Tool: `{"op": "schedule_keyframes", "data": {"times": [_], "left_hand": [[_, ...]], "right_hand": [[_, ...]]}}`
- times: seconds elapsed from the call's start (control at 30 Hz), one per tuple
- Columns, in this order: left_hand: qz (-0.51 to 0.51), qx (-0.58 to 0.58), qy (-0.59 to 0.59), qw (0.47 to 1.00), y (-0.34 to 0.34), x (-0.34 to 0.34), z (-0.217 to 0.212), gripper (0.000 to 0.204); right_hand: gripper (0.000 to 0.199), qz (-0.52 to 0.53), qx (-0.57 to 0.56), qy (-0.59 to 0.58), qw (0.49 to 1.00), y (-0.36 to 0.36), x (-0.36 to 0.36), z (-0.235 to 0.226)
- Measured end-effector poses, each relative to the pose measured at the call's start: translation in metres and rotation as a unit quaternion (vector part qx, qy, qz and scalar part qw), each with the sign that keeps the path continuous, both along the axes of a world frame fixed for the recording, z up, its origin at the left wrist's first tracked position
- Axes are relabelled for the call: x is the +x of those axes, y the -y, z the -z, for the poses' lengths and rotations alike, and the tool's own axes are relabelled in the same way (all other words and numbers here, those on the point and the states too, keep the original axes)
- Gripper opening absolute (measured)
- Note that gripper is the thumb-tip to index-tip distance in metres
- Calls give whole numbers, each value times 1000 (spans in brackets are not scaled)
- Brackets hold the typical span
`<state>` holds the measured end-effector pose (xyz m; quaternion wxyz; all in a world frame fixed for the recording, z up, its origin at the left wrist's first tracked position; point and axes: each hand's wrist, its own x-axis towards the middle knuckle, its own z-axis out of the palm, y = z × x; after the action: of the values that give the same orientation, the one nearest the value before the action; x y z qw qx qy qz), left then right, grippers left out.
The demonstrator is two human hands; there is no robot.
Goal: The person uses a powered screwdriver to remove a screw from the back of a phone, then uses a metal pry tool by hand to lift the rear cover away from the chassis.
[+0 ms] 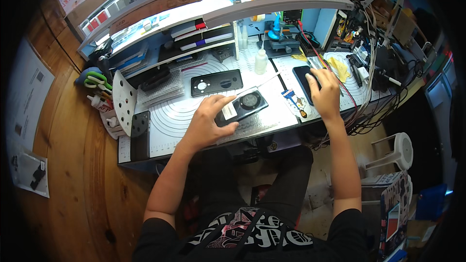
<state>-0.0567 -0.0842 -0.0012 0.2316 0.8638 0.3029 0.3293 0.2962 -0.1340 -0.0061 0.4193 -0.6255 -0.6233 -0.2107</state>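
My left hand rests on a black phone lying back-up on the grey work mat, its round camera ring showing; thumb and fingers pinch its near left corner by a white sticker. My right hand lies flat on a second dark phone at the right of the bench, fingers spread over its lower half. A black back cover with round cut-outs lies behind the first phone.
A white squeeze bottle stands mid-bench. Green-handled scissors and a perforated white stand sit at the left. Tangled cables hang off the right edge. A shelf with a lamp runs behind. A white stool stands lower right.
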Motion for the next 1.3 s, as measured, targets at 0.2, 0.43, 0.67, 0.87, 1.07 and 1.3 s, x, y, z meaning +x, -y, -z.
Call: {"op": "schedule_keyframes", "data": {"times": [0.2, 0.43, 0.67, 0.87, 1.07, 1.3], "left_hand": [[55, -259, 172, 949, -21, -8, -3, 52], [139, -601, 335, 712, -19, 13, -1, 55], [212, -690, 456, 521, -11, 30, 28, 64], [220, -689, 493, 483, -16, 30, 38, 61], [211, -683, 500, 489, -17, 31, 31, 61], [223, -670, 491, 511, -32, 12, 19, 65]], "right_hand": [[20, -119, -34, -52, 991, 30, -61, -4], [21, -215, -34, -14, 976, 6, -80, -21], [51, -280, -59, 72, 956, -28, -106, -29], [48, -292, -113, 160, 936, -51, -115, -16], [46, -299, -58, 110, 946, -52, -119, -14], [35, -251, -2, -62, 966, -35, -115, -30]]}}
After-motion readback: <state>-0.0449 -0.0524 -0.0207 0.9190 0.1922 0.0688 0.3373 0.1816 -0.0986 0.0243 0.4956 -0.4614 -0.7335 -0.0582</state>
